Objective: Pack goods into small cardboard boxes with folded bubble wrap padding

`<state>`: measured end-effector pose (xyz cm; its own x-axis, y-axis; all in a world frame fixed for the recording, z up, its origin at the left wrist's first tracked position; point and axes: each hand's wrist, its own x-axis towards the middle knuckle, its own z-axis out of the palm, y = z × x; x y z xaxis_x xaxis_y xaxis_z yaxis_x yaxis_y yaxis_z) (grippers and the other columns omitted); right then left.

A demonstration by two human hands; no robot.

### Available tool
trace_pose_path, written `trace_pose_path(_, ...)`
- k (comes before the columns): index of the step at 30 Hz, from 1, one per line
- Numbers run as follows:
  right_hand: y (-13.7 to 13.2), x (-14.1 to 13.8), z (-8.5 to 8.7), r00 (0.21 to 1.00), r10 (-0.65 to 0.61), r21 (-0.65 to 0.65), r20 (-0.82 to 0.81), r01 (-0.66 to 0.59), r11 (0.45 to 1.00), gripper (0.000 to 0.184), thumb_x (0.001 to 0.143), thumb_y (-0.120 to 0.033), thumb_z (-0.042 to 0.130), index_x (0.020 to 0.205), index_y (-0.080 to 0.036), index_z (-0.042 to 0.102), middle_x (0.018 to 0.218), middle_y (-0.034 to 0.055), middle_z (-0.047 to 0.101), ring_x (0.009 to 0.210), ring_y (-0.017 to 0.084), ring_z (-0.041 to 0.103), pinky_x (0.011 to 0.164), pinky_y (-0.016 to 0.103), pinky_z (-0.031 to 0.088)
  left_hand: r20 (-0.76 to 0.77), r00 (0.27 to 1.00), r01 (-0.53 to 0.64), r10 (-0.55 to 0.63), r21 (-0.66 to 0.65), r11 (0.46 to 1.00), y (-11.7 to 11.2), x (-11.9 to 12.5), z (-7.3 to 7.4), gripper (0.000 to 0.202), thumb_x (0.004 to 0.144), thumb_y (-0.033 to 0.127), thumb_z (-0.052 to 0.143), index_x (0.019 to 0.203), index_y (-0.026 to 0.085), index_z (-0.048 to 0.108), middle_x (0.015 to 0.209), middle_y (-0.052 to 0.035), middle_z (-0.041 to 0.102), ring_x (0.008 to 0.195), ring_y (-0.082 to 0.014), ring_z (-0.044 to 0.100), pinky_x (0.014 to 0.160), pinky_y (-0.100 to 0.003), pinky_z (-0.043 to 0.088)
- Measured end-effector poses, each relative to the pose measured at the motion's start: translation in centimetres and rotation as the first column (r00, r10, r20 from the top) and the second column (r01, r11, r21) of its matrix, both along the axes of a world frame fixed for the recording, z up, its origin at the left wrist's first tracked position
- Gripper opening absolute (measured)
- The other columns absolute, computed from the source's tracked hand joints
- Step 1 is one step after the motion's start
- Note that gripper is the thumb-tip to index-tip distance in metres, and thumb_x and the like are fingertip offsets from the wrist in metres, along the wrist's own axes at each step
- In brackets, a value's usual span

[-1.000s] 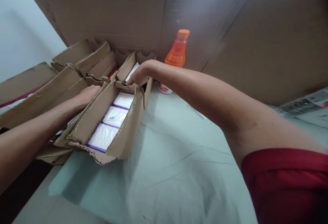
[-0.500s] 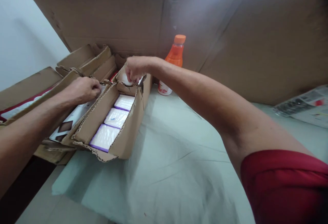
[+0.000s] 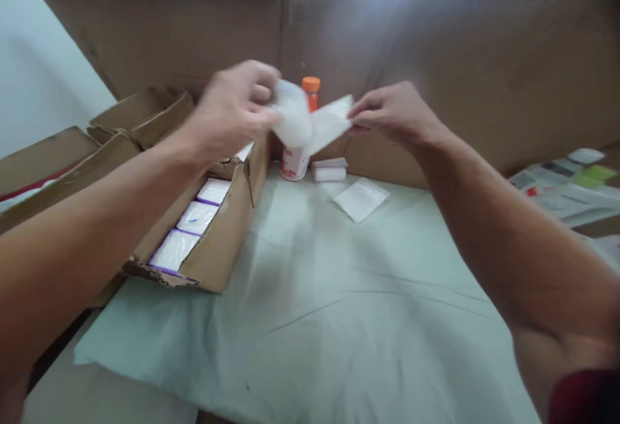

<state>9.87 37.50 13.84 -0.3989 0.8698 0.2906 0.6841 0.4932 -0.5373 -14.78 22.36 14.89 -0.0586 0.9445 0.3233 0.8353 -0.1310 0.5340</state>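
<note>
Left hand point(image 3: 239, 104) pinches a milky white piece point(image 3: 292, 114) between thumb and fingers; right hand point(image 3: 394, 110) has its fingertips closed on the corner of a second white piece point(image 3: 332, 123). Both up in the air, hands apart, the two pieces meeting or overlapping between them; blur, so can't tell if they're joined.

Biggest first: cardboard screen point(image 3: 436, 88) across the back. Pale green cover point(image 3: 339, 346) on the work surface, wrinkled. Long cardboard box point(image 3: 230, 243) at left, partly behind the left forearm, white packs point(image 3: 196, 217) with purple edges lying in a row inside. Orange-capped bottle point(image 3: 293, 169) upright near the box, half covered by the held pieces.

Held pieces: look thin and filmy, so likely very light, soft and floppy, probably a bit slippery if plastic. Creasing or tearing more likely than breaking. Best hold is a light pinch on an edge or corner, as the right hand does; gripping mid-sheet would likely crumple it. Left piece looks rounder, maybe bunched; contents, if any, can't be made out.

Smaller: flat white packet point(image 3: 361, 200) on the cover, and just beside it a little white stack point(image 3: 330, 170) near the bottle.
</note>
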Motion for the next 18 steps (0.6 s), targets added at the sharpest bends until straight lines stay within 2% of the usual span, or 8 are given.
trace_pose_path(1, 1.2, 1.2, -0.6, 0.996, -0.072, 0.022, 0.06, 0.071, 0.997, 0.031, 0.081, -0.011, 0.065, 0.107, -0.001, 0.078, 0.097, 0.0164, 0.078, 0.085, 0.009, 0.069, 0.074, 0.023, 0.044, 0.012, 0.996, 0.088, -0.088, -0.009, 0.996, 1.1, 1.4, -0.2, 0.072, 0.092, 0.038, 0.047, 0.157, 0.016, 0.029, 0.156, -0.0082, 0.048, 0.131, -0.0297, 0.057, 0.096, -0.035, 0.049)
trace_pose_path(3, 3.3, 3.4, -2.0, 0.982, -0.167, 0.025, 0.084, 0.166, 0.986, 0.037, 0.082, -0.013, 0.066, 0.116, -0.004, 0.076, 0.101, 0.0188, 0.078, 0.088, 0.01, 0.07, 0.076, 0.027, 0.043, -0.002, 0.993, 0.117, -0.117, 0.011, 0.993, 2.2, 1.9, -0.2, 0.073, 0.09, 0.034, 0.049, 0.157, 0.014, 0.029, 0.155, -0.0081, 0.049, 0.133, -0.027, 0.056, 0.1, -0.035, 0.047)
trace_pose_path(5, 4.4, 5.1, -3.9, 0.985, -0.171, -0.063, 0.027, 0.172, 0.983, 0.039, 0.084, -0.013, 0.066, 0.121, -0.006, 0.074, 0.1, 0.0209, 0.078, 0.081, 0.011, 0.072, 0.077, 0.03, 0.046, -0.064, 0.998, -0.015, 0.018, 0.038, 0.999, 2.0, -0.4, -0.1, 0.059, 0.09, 0.031, 0.051, 0.146, 0.012, 0.049, 0.143, -0.0047, 0.061, 0.127, -0.021, 0.06, 0.104, -0.033, 0.045)
trace_pose_path(7, 4.2, 6.0, -6.3, 0.994, -0.102, -0.193, -0.028, 0.095, 0.977, 0.031, 0.086, -0.015, 0.065, 0.113, -0.01, 0.077, 0.095, 0.0208, 0.078, 0.074, 0.012, 0.072, 0.077, 0.031, 0.048, -0.16, 0.962, -0.228, 0.223, -0.013, 0.974, 1.3, -4.2, -0.3, 0.045, 0.089, 0.03, 0.05, 0.128, 0.013, 0.066, 0.126, -0.0027, 0.071, 0.115, -0.0174, 0.065, 0.103, -0.03, 0.048)
trace_pose_path(9, 3.0, 6.0, -9.0, 0.999, 0.013, -0.305, -0.046, -0.027, 0.952, 0.02, 0.084, -0.021, 0.065, 0.097, -0.016, 0.08, 0.086, 0.0167, 0.079, 0.075, 0.016, 0.072, 0.079, 0.032, 0.05, -0.258, 0.898, -0.403, 0.356, -0.159, 0.901, 1.2, -8.1, -1.2, 0.046, 0.085, 0.029, 0.049, 0.122, 0.013, 0.07, 0.113, -0.0044, 0.075, 0.103, -0.0205, 0.068, 0.095, -0.032, 0.053)
trace_pose_path(11, 1.2, 5.5, -11.6, 0.992, 0.118, -0.369, -0.047, -0.127, 0.921, 0.014, 0.08, -0.028, 0.066, 0.085, -0.022, 0.079, 0.081, 0.0113, 0.078, 0.079, 0.021, 0.074, 0.081, 0.035, 0.053, -0.304, 0.864, -0.483, 0.401, -0.281, 0.829, 2.1, -11.2, -2.9, 0.048, 0.077, 0.026, 0.052, 0.116, 0.01, 0.073, 0.097, -0.0076, 0.076, 0.093, -0.0249, 0.07, 0.086, -0.035, 0.056)
trace_pose_path(14, -1.2, 4.8, -14.7, 0.977, 0.211, -0.381, -0.03, -0.206, 0.901, 0.019, 0.077, -0.041, 0.064, 0.083, -0.029, 0.077, 0.086, 0.0065, 0.079, 0.087, 0.028, 0.075, 0.085, 0.041, 0.057, -0.304, 0.896, -0.436, 0.324, -0.458, 0.775, 5.2, -13.9, -6.0, 0.054, 0.067, 0.031, 0.059, 0.116, 0.011, 0.073, 0.096, -0.0092, 0.078, 0.093, -0.0269, 0.071, 0.081, -0.032, 0.057)
trace_pose_path(18, -2.5, 4.7, -16.0, 0.964, 0.262, -0.414, 0.038, -0.223, 0.882, 0.028, 0.078, -0.052, 0.059, 0.088, -0.033, 0.077, 0.095, 0.0044, 0.08, 0.09, 0.03, 0.075, 0.084, 0.044, 0.059, -0.242, 0.95, -0.298, 0.197, -0.515, 0.803, 9.0, -15.1, -9.2, 0.06, 0.052, 0.039, 0.075, 0.108, 0.018, 0.074, 0.108, -0.0081, 0.079, 0.103, -0.028, 0.068, 0.087, -0.032, 0.057)
